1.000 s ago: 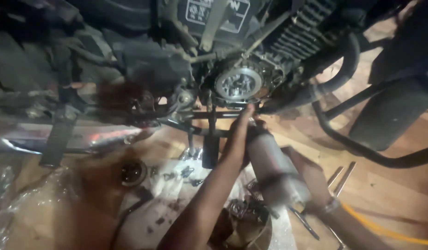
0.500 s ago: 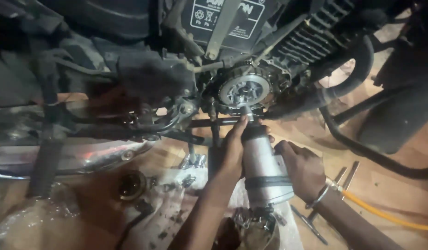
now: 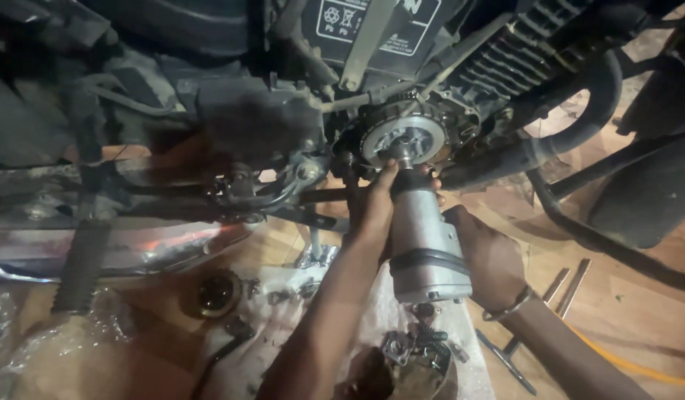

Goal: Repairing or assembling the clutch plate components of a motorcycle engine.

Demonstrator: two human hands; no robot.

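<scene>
A grey power wrench [image 3: 425, 241] points up at the round clutch assembly [image 3: 404, 139] on the side of a motorcycle engine. Its socket tip touches the centre of that assembly. My left hand [image 3: 377, 201] wraps the front of the tool near the socket. My right hand [image 3: 488, 255], with a metal bangle at the wrist, grips the tool's body from the right. Both forearms rise from the bottom of the view.
A black exhaust pipe [image 3: 550, 148] curves to the right of the engine. A chrome silencer [image 3: 113, 248] lies at left. On a white cloth [image 3: 298, 326] below are loose bolts, a round part [image 3: 218, 290] and springs. Metal tools [image 3: 565, 285] lie on the wooden floor at right.
The tool has been raised from below the engine until its tip meets the clutch centre. Both hands moved up with it.
</scene>
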